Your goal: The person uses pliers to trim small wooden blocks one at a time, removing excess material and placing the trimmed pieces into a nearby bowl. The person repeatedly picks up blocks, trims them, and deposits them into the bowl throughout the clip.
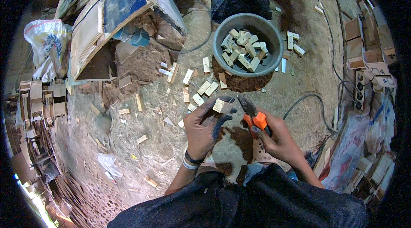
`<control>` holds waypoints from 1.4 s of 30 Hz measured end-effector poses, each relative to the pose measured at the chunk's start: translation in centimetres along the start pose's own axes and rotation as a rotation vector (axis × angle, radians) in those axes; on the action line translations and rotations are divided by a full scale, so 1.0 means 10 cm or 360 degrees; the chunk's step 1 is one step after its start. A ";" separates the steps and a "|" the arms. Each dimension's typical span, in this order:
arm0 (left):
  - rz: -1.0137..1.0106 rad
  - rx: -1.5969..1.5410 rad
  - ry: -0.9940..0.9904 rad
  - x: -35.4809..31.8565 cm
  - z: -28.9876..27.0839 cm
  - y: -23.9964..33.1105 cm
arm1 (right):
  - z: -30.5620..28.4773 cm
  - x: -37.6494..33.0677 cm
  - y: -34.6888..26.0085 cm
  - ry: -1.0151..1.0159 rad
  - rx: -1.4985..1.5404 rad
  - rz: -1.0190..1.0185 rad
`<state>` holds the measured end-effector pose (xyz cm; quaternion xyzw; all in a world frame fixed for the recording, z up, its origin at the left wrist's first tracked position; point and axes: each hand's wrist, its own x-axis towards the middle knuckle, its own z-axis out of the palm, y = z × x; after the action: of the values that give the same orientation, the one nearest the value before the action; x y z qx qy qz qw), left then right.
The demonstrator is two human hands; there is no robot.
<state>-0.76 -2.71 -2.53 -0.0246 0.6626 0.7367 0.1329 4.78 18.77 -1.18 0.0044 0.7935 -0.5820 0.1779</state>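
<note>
My left hand (pixel 201 127) is closed around a small wooden block (pixel 222 106), gripping it between the thumb and fingers, whose tips are darkened. Just to its right, my right hand (pixel 276 136) grips orange-handled pliers (pixel 257 121). The dark jaws point up and away from me, close to the block's right side. A thin, wire-like piece shows between block and jaws; whether the jaws hold it I cannot tell. Beyond my hands stands a round grey basin (pixel 280 52) with several wooden blocks (pixel 244 50) in it. More loose blocks (pixel 203 88) lie on the floor to its left.
A black plastic bag (pixel 242 4) sits behind the basin. At the far left a wooden box-like stand (pixel 124 1) leans over sawdust. A cable (pixel 306 96) curves across the floor at right, near a power strip (pixel 359 91). Stacked wood pieces (pixel 40 99) line the left side.
</note>
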 end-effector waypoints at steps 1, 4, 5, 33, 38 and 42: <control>-0.0029 0.0008 -0.0016 0.00 -0.02 0.01 | 0.01 0.00 -0.01 0.0014 -0.0058 0.0060; -0.0080 -0.0029 -0.0073 0.00 -0.04 0.04 | 0.06 0.03 -0.01 0.0097 -0.0059 -0.0099; -0.0085 -0.0086 -0.0079 -0.01 -0.04 0.04 | 0.07 0.04 -0.02 0.0133 -0.0081 -0.0130; -0.0252 0.0120 0.0001 -0.09 0.15 0.13 | 0.16 0.07 0.12 0.0413 -0.0121 -0.0125; -0.0114 0.0260 -0.0113 0.04 0.19 0.18 | 0.12 0.07 0.20 0.0593 0.0178 0.0114; 0.0272 -0.0090 -0.0170 0.53 0.36 0.14 | 0.11 0.09 0.28 0.0643 0.0031 0.0291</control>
<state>-5.72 1.57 -1.90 0.0673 0.6333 0.7639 0.1040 4.80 18.52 -4.35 0.1945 0.8037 -0.5584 0.0673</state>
